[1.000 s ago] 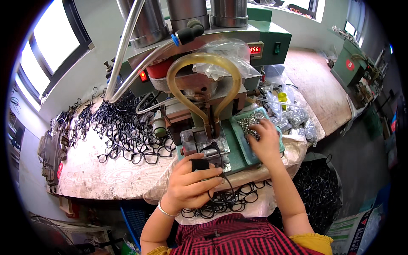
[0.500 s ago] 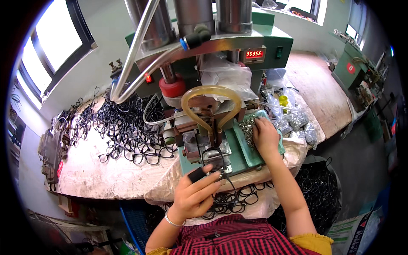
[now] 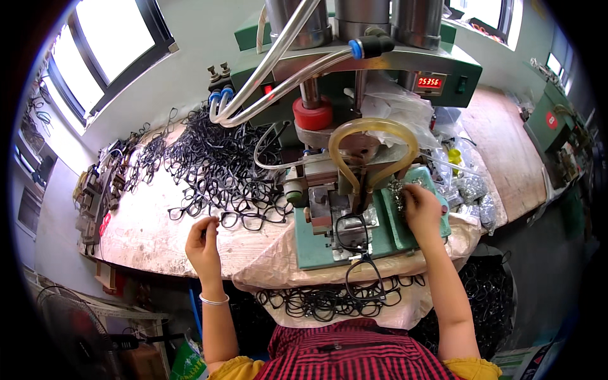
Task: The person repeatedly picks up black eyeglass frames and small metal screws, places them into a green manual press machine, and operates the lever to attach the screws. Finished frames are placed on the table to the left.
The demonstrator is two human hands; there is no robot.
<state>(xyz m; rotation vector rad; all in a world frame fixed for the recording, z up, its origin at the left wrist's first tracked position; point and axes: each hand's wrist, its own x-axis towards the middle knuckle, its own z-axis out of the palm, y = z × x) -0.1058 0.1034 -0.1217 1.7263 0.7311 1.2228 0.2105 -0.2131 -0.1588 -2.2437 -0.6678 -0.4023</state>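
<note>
The left hand (image 3: 204, 244) has left the press (image 3: 342, 190): a second ago it was at the machine's near edge setting a black frame (image 3: 352, 229) into the jig, and now it hovers out to the left over the tabletop (image 3: 145, 234), just near the heap of frames (image 3: 209, 171). Its fingers are pinched together, thumb to fingertips; whether they grip anything is too small to tell, though a loose frame lies just beside them. The seated frame stays in the jig on the green base (image 3: 316, 250), with a second frame (image 3: 364, 278) hanging off its near edge toward the lap pile (image 3: 329, 301). The right hand (image 3: 421, 206) remains on the right of the base, fingers curled down into the tray of small metal parts (image 3: 399, 190), as in both earlier views; what they hold is hidden. I judge that one frame is loaded and the left hand is going for the next, while the right gathers a small part for the frame in the jig.
</note>
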